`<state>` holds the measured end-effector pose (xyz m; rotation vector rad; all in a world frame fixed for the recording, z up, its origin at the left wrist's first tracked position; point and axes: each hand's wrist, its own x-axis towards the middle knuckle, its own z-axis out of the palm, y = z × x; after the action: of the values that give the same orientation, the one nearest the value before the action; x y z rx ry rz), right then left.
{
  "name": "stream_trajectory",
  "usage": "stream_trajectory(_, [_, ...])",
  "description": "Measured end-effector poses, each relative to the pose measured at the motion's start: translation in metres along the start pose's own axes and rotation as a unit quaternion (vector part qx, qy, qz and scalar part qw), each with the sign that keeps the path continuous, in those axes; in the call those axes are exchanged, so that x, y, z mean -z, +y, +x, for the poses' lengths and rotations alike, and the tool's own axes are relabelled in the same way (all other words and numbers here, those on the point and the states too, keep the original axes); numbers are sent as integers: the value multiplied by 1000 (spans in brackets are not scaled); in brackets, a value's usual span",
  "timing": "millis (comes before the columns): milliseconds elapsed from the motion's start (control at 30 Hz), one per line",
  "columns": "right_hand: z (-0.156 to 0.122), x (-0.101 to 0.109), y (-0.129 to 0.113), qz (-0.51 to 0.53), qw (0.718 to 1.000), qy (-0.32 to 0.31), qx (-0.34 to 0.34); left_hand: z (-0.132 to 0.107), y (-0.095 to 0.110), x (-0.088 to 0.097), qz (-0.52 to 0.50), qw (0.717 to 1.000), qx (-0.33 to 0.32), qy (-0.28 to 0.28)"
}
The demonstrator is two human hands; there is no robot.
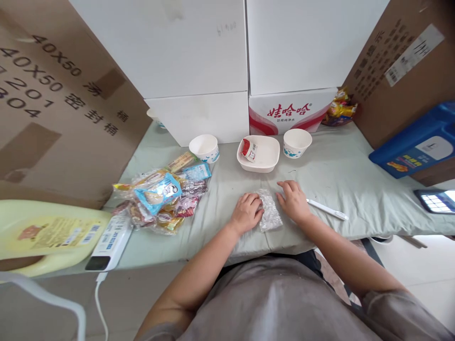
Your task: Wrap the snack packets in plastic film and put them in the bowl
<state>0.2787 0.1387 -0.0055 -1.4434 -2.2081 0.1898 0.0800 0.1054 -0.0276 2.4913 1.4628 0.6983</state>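
A crinkled, clear sheet of what looks like bubble wrap [270, 213] lies flat on the cloth in front of me. My left hand [246, 211] rests at its left edge, fingers slightly bent and lying on the plastic, not closed around it. Just right of the sheet, my right hand [293, 201] has its fingers apart and holds nothing. Beyond my hands sits a white tray [268, 166] with a small red-and-white packet [249, 150] in its left side. Paper bowls stand either side of it: one on the left [204, 148], another on the right [297, 143].
A heap of wrapped snacks [159, 196] lies left, beside a white power bank [110, 244] with a cable and a yellow jug [53, 237]. A white utility knife [327, 209], phone [435, 201] and blue jug [415, 142] are right. White boxes [199, 116] wall the back.
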Motion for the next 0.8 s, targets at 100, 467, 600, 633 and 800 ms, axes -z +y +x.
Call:
stream_trajectory(100, [-24, 12, 5, 45, 979, -36, 197, -3, 0, -1, 10, 1000, -8, -10])
stream_trajectory(467, [-51, 8, -6, 101, 938, -126, 308, -5, -2, 0, -27, 998, -40, -26])
stream_trajectory(600, [-33, 12, -11, 123, 940, -185, 258, -5, -7, -2, -99, 994, -40, 9])
stream_trajectory(633, [-27, 11, -12, 117, 947, -187, 232, -5, -9, -3, -117, 992, -34, 24])
stream_trajectory(800, [9, -9, -17, 13, 980, -173, 101, -4, -11, -4, -169, 983, -15, 64])
